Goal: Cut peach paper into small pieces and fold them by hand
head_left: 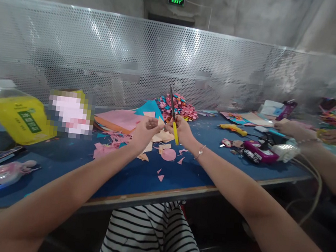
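Observation:
My right hand (pixel 184 133) is closed around yellow-handled scissors (pixel 175 132), whose dark blades point up and away from me. Just to the left, my left hand (pixel 145 132) pinches a small piece of peach paper (pixel 160 121) between its fingertips. Both hands are close together above the blue tabletop. Under and around them lie peach and pink paper scraps, among them a rounded pink piece (pixel 169 154). Behind my left hand is a stack of coloured paper sheets (pixel 118 119), pink on top, beside a blue sheet (pixel 150 108). A heap of small coloured paper pieces (pixel 178 107) lies behind the scissors.
A yellow jug (pixel 23 118) and a pink case (pixel 2 175) stand at the left. To the right lie a yellow glue gun (pixel 233 129) and a purple device (pixel 259 152). Another person's arm (pixel 329 162) reaches in there. A perforated metal panel (pixel 109 53) borders the table's back.

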`<action>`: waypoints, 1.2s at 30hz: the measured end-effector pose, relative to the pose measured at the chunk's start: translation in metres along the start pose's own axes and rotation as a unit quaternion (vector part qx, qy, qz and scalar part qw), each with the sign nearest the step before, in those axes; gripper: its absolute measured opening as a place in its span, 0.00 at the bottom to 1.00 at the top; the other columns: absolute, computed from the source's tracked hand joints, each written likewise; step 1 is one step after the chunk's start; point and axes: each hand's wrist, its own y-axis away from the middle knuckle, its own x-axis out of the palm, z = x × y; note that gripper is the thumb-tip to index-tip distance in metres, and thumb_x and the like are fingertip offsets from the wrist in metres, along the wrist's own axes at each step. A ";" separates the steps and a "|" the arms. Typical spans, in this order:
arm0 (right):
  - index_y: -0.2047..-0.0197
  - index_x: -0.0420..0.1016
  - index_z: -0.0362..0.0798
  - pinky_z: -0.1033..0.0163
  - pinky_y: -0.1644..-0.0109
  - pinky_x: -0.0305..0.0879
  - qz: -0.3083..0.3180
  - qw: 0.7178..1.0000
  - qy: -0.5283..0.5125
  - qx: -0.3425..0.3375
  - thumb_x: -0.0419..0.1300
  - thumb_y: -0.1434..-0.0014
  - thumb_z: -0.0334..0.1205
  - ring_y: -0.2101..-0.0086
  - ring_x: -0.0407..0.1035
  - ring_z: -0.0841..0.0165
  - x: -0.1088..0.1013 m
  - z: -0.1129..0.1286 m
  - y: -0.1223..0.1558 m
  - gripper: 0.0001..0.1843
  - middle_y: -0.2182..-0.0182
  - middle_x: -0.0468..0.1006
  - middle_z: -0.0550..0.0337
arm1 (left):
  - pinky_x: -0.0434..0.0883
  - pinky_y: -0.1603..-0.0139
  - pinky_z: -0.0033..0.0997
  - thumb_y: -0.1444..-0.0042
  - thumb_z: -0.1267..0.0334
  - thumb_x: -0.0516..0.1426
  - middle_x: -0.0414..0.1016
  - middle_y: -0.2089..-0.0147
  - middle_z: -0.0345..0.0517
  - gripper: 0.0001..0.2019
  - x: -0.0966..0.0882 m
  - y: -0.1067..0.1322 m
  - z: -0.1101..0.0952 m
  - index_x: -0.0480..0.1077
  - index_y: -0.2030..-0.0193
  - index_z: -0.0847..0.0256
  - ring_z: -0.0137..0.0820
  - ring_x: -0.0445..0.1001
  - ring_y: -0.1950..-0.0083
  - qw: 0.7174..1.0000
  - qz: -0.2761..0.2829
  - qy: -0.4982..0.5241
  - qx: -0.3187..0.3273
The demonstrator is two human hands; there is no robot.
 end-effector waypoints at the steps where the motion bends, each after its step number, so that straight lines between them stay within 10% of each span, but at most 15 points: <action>1: 0.71 0.53 0.49 0.66 0.71 0.62 0.002 1.000 -0.001 -0.003 0.65 0.61 0.45 0.75 0.63 0.74 0.000 0.000 0.000 0.23 0.78 0.61 0.68 | 0.70 0.65 0.30 0.62 0.59 0.63 0.72 0.70 0.43 0.15 0.000 -0.001 0.001 0.67 0.69 0.63 0.28 0.72 0.69 1.000 0.017 0.012 -0.016; 9: 0.71 0.53 0.49 0.68 0.72 0.60 0.045 0.999 -0.021 -0.001 0.62 0.57 0.44 0.76 0.61 0.76 -0.003 0.008 0.006 0.19 0.78 0.61 0.69 | 0.69 0.62 0.30 0.66 0.62 0.64 0.69 0.77 0.37 0.12 -0.002 -0.005 0.004 0.66 0.77 0.63 0.24 0.70 0.72 0.993 0.014 0.113 -0.035; 17: 0.74 0.59 0.46 0.69 0.76 0.51 0.085 0.981 0.173 0.011 0.63 0.58 0.52 0.78 0.51 0.78 -0.019 -0.004 0.003 0.21 0.79 0.57 0.69 | 0.68 0.63 0.29 0.66 0.67 0.63 0.65 0.78 0.34 0.11 -0.009 -0.014 0.002 0.62 0.78 0.62 0.22 0.68 0.73 0.991 -0.044 0.126 -0.028; 36: 0.69 0.57 0.48 0.71 0.79 0.48 0.245 0.967 0.027 0.062 0.55 0.48 0.57 0.82 0.49 0.79 -0.017 -0.023 0.012 0.20 0.81 0.53 0.70 | 0.69 0.56 0.32 0.64 0.68 0.63 0.73 0.74 0.41 0.09 -0.012 -0.016 -0.011 0.68 0.75 0.64 0.26 0.73 0.69 0.985 -0.048 0.165 0.010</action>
